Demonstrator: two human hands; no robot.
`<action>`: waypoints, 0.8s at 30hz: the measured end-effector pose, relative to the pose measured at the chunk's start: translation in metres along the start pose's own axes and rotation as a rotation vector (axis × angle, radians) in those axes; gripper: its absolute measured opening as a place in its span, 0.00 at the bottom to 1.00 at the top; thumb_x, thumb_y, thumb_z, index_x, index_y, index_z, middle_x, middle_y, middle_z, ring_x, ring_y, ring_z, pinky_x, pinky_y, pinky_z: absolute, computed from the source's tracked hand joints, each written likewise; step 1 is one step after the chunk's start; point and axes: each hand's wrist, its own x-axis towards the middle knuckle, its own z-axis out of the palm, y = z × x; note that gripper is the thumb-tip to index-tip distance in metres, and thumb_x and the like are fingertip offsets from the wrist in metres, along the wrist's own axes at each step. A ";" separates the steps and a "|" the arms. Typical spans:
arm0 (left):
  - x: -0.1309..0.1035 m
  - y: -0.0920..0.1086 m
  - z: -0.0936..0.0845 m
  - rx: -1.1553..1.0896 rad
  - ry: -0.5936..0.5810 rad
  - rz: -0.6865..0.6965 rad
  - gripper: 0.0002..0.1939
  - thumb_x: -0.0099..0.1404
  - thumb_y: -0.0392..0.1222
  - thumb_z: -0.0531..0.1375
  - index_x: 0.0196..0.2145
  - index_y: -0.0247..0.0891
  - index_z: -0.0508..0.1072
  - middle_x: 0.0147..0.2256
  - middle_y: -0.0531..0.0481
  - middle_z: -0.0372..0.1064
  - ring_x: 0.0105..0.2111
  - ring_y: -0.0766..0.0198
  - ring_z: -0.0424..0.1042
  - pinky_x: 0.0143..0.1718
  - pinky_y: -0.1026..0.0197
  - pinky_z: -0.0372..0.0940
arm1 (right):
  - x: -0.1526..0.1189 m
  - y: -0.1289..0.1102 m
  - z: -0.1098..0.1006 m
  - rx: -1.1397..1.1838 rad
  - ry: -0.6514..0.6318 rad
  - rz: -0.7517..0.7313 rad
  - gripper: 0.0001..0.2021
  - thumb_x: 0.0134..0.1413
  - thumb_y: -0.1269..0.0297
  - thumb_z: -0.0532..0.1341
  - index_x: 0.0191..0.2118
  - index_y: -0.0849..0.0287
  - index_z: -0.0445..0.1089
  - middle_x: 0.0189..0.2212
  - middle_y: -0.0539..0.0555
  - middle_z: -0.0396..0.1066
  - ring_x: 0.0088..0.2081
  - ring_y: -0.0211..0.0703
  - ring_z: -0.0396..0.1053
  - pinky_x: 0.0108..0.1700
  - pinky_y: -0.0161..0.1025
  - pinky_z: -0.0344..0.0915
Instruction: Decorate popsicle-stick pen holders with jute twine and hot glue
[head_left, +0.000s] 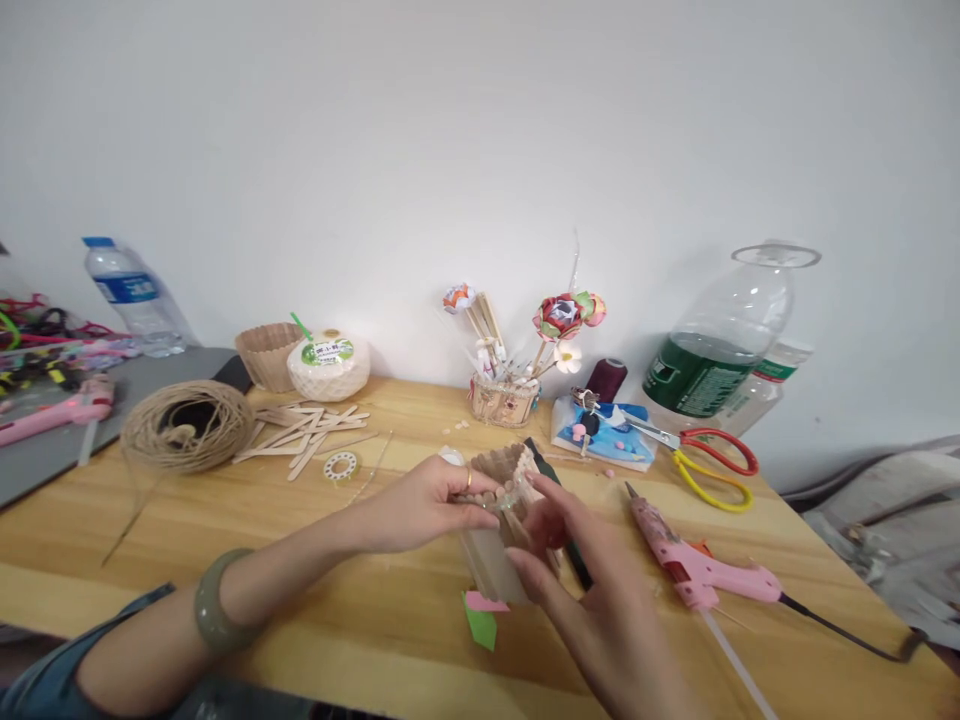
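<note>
A small box of wooden craft sticks [504, 466] with a scalloped top edge is between my hands at the middle of the table. My left hand [431, 505] grips its near rim, thumb and fingers pinched over the edge. At the right side of the box is my right hand [592, 580], its thumb and fingers apart and curved around the side; it is slightly blurred. Whether its fingertips press on the box is unclear. Green and pink paper pieces [481, 626] lie just in front of the box.
Twine [187, 425], loose sticks [307, 432] and a white round container [328, 368] are at left. A flower basket [504, 402] stands behind. At right are scissors [712, 468], a pink glue gun [694, 570] and a large bottle [705, 360].
</note>
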 end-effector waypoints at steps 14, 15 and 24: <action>0.005 0.004 0.008 -0.107 0.060 -0.058 0.09 0.57 0.38 0.59 0.34 0.36 0.79 0.29 0.54 0.75 0.29 0.65 0.69 0.32 0.67 0.61 | -0.027 0.017 0.007 -0.281 -0.005 -0.359 0.24 0.61 0.74 0.51 0.61 0.53 0.57 0.40 0.56 0.75 0.42 0.48 0.73 0.42 0.41 0.72; 0.005 0.004 0.008 -0.107 0.057 -0.056 0.09 0.57 0.37 0.59 0.34 0.36 0.79 0.30 0.54 0.76 0.30 0.64 0.69 0.33 0.66 0.61 | -0.028 0.017 0.007 -0.294 -0.011 -0.375 0.25 0.61 0.75 0.51 0.63 0.55 0.53 0.40 0.57 0.75 0.43 0.48 0.73 0.43 0.41 0.71; 0.004 0.006 0.007 -0.190 -0.068 -0.003 0.15 0.64 0.38 0.52 0.44 0.35 0.75 0.39 0.49 0.76 0.36 0.61 0.71 0.41 0.61 0.62 | -0.020 0.013 0.005 -0.212 0.107 -0.233 0.15 0.54 0.78 0.56 0.45 0.55 0.70 0.34 0.55 0.73 0.34 0.41 0.73 0.34 0.33 0.71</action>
